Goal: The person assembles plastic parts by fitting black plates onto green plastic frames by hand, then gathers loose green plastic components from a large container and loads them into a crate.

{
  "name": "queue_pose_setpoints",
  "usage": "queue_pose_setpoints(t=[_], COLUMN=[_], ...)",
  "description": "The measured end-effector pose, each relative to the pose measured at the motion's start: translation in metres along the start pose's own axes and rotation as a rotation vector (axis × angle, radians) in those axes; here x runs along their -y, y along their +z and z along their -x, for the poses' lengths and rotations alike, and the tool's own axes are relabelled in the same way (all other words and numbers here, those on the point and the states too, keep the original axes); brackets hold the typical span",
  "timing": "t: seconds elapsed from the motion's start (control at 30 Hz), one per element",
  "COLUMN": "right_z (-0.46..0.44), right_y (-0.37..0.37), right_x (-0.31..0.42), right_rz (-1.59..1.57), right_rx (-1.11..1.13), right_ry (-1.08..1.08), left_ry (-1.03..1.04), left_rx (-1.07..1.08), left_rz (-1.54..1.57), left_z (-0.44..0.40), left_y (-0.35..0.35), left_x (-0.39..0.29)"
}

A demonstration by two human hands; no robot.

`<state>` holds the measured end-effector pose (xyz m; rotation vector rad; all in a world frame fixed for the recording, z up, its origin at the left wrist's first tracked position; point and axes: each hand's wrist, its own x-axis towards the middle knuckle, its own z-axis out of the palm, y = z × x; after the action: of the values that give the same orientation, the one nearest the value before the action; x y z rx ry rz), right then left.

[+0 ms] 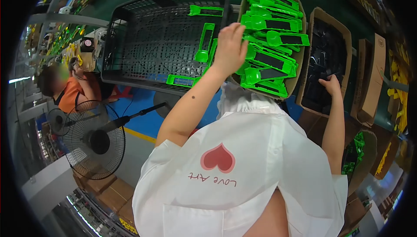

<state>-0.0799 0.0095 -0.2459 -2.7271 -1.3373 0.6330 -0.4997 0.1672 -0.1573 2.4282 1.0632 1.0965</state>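
Nearest to you, right of centre, your right hand (332, 86) is resting at the lower end of a narrow carton (346, 57), fingers partly bent among jumbled dark pieces (322, 54). Whether you're gripping one, I can't tell; they're crowding together, so two could be catching at once.

A little farther, mid-frame, your left hand (230, 50) is hanging over the left edge of the wider carton (300, 61), fingers loosely curled and slightly parted; its hold is hiding from this view too. Here you're facing the likelier slip: green pieces (278, 24) are piling high and overlapping, so a quick tug could be dragging neighbours over the edge.

Look at them, upper centre: they're shining bright green, each carrying a rounded, scoop-like end and a long frame around a dark strip, and they're pointing different ways.

Beyond your left arm, upper left, the black crate (167, 35) is holding a few loose green pieces (201, 55), lying at odd angles; careless dropping could be leaving them scuffed.
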Motion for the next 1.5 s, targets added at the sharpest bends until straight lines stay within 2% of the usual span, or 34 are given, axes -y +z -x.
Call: queue_pose_setpoints(t=[0.03, 0.1, 0.13, 0.17, 0.2, 0.23, 0.27, 0.3, 0.33, 0.4, 0.47, 0.53, 0.63, 0.67, 0.7, 0.73, 0.8, 0.83, 0.93, 0.97, 1.07, 1.13, 1.17, 1.27, 1.3, 1.4, 1.5], right_z=[0.000, 0.004, 0.006, 0.005, 0.004, 0.003, 0.008, 0.023, 0.039, 0.068, 0.088, 0.097, 0.110, 0.114, 0.115, 0.117, 0.123, 0.130, 0.143, 0.147, 0.153, 0.161, 0.163, 0.165, 0.166, 0.166, 0.168], right_y=[-0.001, -0.012, -0.014, -0.016, -0.020, -0.026, -0.032, -0.041, -0.051, -0.062, -0.063, -0.064, -0.073, -0.074, -0.074, -0.073, -0.070, -0.073, -0.067, -0.071, -0.083, -0.096, -0.099, -0.094, -0.093, -0.084, -0.080], right_x=[0.007, 0.013, 0.016, 0.026, 0.036, 0.046, 0.054, 0.070, 0.091, 0.121, 0.140, 0.150, 0.168, 0.175, 0.178, 0.182, 0.192, 0.199, 0.210, 0.207, 0.196, 0.191, 0.186, 0.187, 0.192, 0.202, 0.207], right_rz=[-0.049, -0.136, -0.222, -0.304, -0.382, -0.504, -0.619, -0.916, -1.216, -1.225, -1.366, -1.429, -1.406, -1.399, -1.361, -1.365, -1.366, -1.375, -1.337, -1.125, -0.830, -0.913, -0.971, -0.996, -0.959, -0.898, -0.792], right_rx=[-0.008, -0.035, -0.171, -0.311, -0.456, -0.487, -0.525, -0.384, -0.241, -0.133, -0.016, 0.114, 0.189, 0.198, 0.216, 0.217, 0.221, 0.213, 0.346, 0.412, 0.354, 0.414, 0.437, 0.457, 0.453, 0.413, 0.341], right_ry=[-0.044, -0.113, -0.125, -0.135, -0.142, -0.136, -0.125, -0.122, -0.124, -0.125, -0.172, -0.228, -0.293, -0.306, -0.353, -0.373, -0.413, -0.346, -0.368, -0.352, -0.338, -0.324, -0.332, -0.326, -0.319, -0.282, -0.256], left_ry=[-0.069, -0.298, -0.432, -0.703, -0.858, -0.948, -0.906, -0.981, -0.946, -0.863, -0.973, -1.068, -1.118, -1.011, -0.987, -0.964, -1.004, -0.948, -0.879, -0.870, -0.880, -0.924, -0.815, -0.783, -0.689, -0.798, -0.832], left_rx=[-0.089, -0.048, 0.114, 0.458, 0.677, 0.934, 1.061, 1.096, 0.860, 0.391, 0.078, -0.299, -0.262, -0.129, -0.022, 0.090, 0.211, 0.318, 0.443, 0.428, 0.381, 0.362, 0.417, 0.586, 0.604, 0.729, 0.714], left_rz=[-0.091, -0.253, -0.436, -0.579, -0.618, -0.545, -0.473, -0.288, -0.207, -0.238, 0.022, 0.774, 1.486, 1.674, 1.778, 1.785, 1.627, 1.589, 1.590, 1.544, 1.377, 1.232, 0.951, 0.793, 0.836, 0.878, 0.973], left_z=[-0.004, -0.002, 0.006, 0.003, 0.009, 0.017, 0.038, 0.058, 0.076, 0.082, 0.046, 0.032, 0.021, 0.019, 0.014, 0.009, 0.002, 0.001, 0.006, 0.004, -0.003, -0.004, -0.003, 0.002, 0.006, 0.012, 0.019], left_y=[-0.008, -0.019, -0.021, -0.035, -0.038, -0.036, -0.026, -0.014, -0.010, -0.017, -0.048, -0.057, -0.060, -0.055, -0.050, -0.045, -0.037, -0.034, -0.019, -0.022, -0.034, -0.041, -0.043, -0.047, -0.043, -0.045, -0.045], left_x=[0.024, 0.081, 0.109, 0.109, 0.118, 0.128, 0.148, 0.170, 0.186, 0.199, 0.149, 0.126, 0.078, 0.052, 0.019, -0.010, -0.058, -0.074, -0.078, -0.078, -0.073, -0.055, -0.044, -0.039, -0.038, -0.041, -0.040])
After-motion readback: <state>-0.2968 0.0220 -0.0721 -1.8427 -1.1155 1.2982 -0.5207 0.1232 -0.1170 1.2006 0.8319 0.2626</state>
